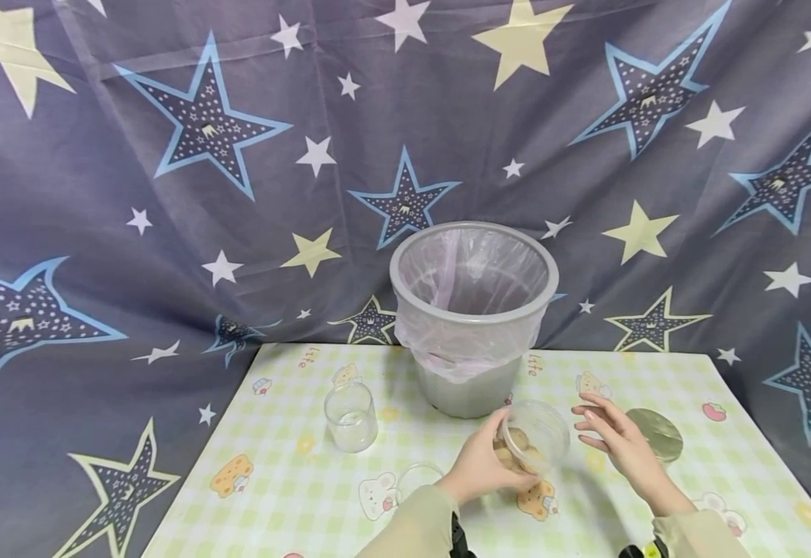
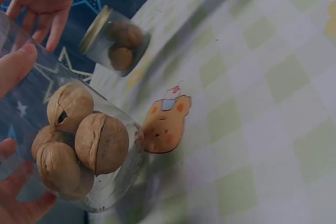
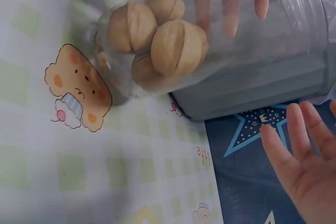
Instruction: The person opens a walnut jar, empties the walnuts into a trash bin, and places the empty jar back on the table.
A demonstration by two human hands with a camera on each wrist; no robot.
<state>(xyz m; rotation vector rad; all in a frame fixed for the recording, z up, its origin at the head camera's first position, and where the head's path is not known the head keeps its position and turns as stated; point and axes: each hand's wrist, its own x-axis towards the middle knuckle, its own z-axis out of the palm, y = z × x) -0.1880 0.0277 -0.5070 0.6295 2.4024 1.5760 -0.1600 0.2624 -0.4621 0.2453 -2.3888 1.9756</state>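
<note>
My left hand [image 1: 485, 465] grips a clear jar [image 1: 544, 434] round its side. The jar is tilted, its mouth facing up and to the right in the head view. Several walnuts [image 2: 102, 142] lie at its bottom, also seen through the wall in the right wrist view. To the right of the jar, my right hand [image 1: 617, 442] is held apart from it, fingers extended and holding nothing. Just beyond that hand stands a second jar [image 2: 113, 40] with walnuts inside. Its gold lid [image 1: 656, 435] shows from above in the head view.
A grey bin [image 1: 464, 391] lined with a translucent bag stands at the table's back edge. Left of it is an empty clear jar [image 1: 351, 418]. A clear round rim [image 1: 419, 466] shows beside the left sleeve. Star-patterned cloth [image 1: 238, 225] hangs behind the checkered table [image 1: 273, 480].
</note>
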